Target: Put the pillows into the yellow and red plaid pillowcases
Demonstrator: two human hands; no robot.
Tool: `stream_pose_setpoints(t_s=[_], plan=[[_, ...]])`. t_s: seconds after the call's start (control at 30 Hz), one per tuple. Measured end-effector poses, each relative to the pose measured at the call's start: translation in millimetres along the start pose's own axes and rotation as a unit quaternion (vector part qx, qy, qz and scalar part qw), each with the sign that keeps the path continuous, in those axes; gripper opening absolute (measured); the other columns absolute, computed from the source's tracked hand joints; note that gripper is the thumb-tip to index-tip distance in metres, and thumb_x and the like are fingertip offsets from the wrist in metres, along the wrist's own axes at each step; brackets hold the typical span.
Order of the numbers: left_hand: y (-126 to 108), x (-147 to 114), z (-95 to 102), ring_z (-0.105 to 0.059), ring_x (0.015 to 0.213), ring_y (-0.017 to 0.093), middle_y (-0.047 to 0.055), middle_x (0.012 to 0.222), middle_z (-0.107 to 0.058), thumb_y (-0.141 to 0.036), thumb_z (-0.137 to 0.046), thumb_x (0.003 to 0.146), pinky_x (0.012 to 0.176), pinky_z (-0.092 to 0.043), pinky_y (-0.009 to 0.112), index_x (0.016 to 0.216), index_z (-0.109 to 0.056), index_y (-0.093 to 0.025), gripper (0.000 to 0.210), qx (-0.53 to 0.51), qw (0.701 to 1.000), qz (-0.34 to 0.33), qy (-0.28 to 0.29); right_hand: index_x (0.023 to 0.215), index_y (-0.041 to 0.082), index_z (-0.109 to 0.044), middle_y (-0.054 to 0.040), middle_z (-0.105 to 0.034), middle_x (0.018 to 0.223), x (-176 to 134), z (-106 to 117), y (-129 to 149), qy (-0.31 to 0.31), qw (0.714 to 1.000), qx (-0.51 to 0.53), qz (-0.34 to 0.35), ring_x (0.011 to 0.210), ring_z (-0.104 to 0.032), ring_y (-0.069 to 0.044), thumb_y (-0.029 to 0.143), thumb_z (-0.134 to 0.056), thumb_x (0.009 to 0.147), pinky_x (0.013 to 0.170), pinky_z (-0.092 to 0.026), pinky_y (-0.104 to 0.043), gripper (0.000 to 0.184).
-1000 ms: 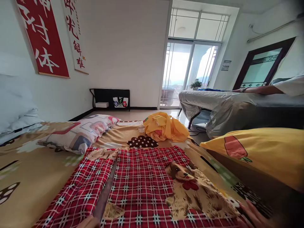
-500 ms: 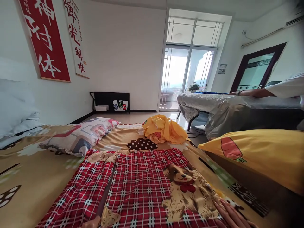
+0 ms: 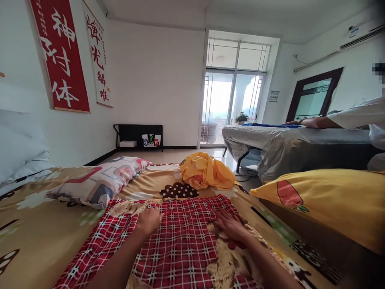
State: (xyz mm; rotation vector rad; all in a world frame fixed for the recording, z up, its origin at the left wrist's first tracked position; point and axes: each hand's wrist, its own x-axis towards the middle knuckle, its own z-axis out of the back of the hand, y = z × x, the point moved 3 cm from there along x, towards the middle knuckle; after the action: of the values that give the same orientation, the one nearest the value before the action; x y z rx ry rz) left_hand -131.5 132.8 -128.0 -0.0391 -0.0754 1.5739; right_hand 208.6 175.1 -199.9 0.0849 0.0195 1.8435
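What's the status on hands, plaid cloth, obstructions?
Left hand curled on plaid cloth, grip unclear; right hand open, palm-down on it. Cloth spread out, slightly rumpled. Yellow bundle beyond, clear of both hands.

head view | from above plaid cloth [image 3: 177, 249], close | faces forward, down (glass doors [image 3: 218, 100] far ahead)

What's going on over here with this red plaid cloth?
A person has both bare hands on the red plaid cloth, spread on a patterned tan sheet. The left hand is curled near the far edge, its grip unclear; the right hand lies flatter over the dog print. A crumpled yellow cloth lies beyond, a patterned pillow to the left. Another person's arm is at the silver-covered table.
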Motion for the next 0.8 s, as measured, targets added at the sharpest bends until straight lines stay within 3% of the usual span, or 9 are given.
stream_pose_setpoints(t_s=[0.1,0.2,0.37,0.5,0.6,0.7,0.8], plan=[[18,15,-30.2,-0.064,0.107,0.033,0.025,0.113,-0.066,-0.030,-0.031,0.095,0.085,-0.049,0.042,0.119,-0.058,-0.003,0.045,-0.016,0.999,0.038,-0.010,0.145,0.028,-0.041,-0.0062,-0.035,0.152,5,-25,-7,-0.024,0.999,-0.004,-0.048,0.141,-0.028,-0.031,0.051,-0.026,0.095,0.112,-0.020,-0.055,0.057],[40,17,-55.5,-0.065,0.105,0.028,0.022,0.119,-0.064,-0.027,-0.028,0.095,0.083,-0.050,0.038,0.135,-0.043,-0.003,0.049,-0.050,0.995,0.079,-0.028,0.144,0.032,-0.041,-0.0036,-0.036,0.152,13,-30,-21,-0.018,0.999,0.011,-0.040,0.140,-0.029,-0.030,0.055,-0.027,0.094,0.112,-0.021,-0.054,0.057],[65,25,-68.3,-0.066,0.102,0.031,0.023,0.117,-0.065,-0.032,-0.030,0.095,0.085,-0.048,0.040,0.137,-0.038,-0.001,0.054,-0.088,0.989,0.113,-0.038,0.137,0.028,-0.052,-0.0044,-0.044,0.147,59,-8,-45,0.033,0.999,0.022,-0.004,0.139,-0.033,-0.027,0.051,-0.037,0.090,0.113,-0.026,-0.043,0.055],[66,32,-76.9,-0.060,0.115,0.029,0.020,0.132,-0.057,-0.038,-0.027,0.095,0.094,-0.046,0.040,0.138,-0.041,-0.007,0.055,-0.107,0.989,0.091,-0.051,0.143,0.016,-0.043,-0.0134,-0.037,0.150,88,-12,-56,0.022,0.999,0.017,-0.043,0.139,-0.033,-0.029,0.050,-0.032,0.092,0.112,-0.026,-0.045,0.063],[63,39,-84.7,-0.050,0.127,0.026,0.016,0.136,-0.054,-0.040,-0.034,0.094,0.102,-0.041,0.036,0.130,-0.051,-0.009,0.050,-0.125,0.987,0.056,-0.086,0.148,0.015,-0.033,-0.0134,-0.024,0.156,91,-26,-58,-0.007,0.997,0.008,-0.078,0.143,-0.023,-0.028,0.047,-0.023,0.095,0.113,-0.021,-0.051,0.063],[66,46,-88.4,-0.061,0.111,0.023,0.012,0.113,-0.068,-0.037,-0.034,0.094,0.095,-0.044,0.032,0.103,-0.063,-0.015,0.038,-0.170,0.981,0.041,-0.087,0.149,0.020,-0.033,-0.0096,-0.025,0.156,88,-33,-59,-0.017,0.996,-0.006,-0.093,0.144,-0.022,-0.026,0.051,-0.021,0.095,0.114,-0.020,-0.051,0.063],[74,50,-85.3,-0.065,0.096,0.021,0.009,0.097,-0.071,-0.030,-0.028,0.095,0.087,-0.047,0.029,0.087,-0.064,-0.018,0.038,-0.212,0.971,0.063,-0.097,0.148,0.022,-0.033,-0.0081,-0.026,0.156,88,-31,-60,-0.012,0.995,-0.015,-0.098,0.143,-0.023,-0.024,0.051,-0.021,0.095,0.114,-0.019,-0.050,0.062]])
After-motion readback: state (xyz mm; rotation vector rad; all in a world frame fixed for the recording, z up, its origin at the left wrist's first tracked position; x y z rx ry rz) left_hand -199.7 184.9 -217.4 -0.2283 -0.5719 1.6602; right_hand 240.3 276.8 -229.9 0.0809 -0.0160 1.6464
